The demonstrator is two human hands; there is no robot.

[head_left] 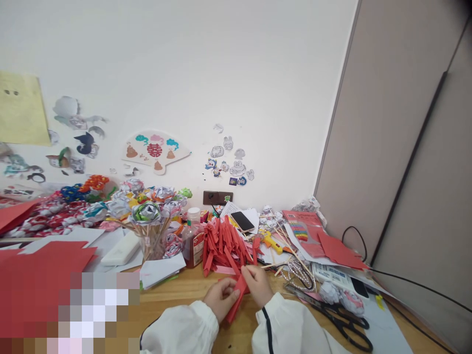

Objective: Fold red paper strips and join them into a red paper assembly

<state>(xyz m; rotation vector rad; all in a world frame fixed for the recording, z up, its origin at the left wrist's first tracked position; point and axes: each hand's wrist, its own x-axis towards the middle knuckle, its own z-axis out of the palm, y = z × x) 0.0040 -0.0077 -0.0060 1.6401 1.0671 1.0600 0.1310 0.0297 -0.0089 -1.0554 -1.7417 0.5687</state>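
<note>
We read one sign: the red double-happiness character 囍 on a fan-shaped cutout (155,151), on the wall well above and left of the left hand (221,297). Bottle label (198,245) beyond that hand: illegible.

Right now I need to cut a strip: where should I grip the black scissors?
Take the black scissors by their handle loops, coming in from the near right: the loops lie toward the front of the desk, while the blades point away to the left among clutter. The right hand is nearer, but it and the left hand pinch a red paper strip.
</note>
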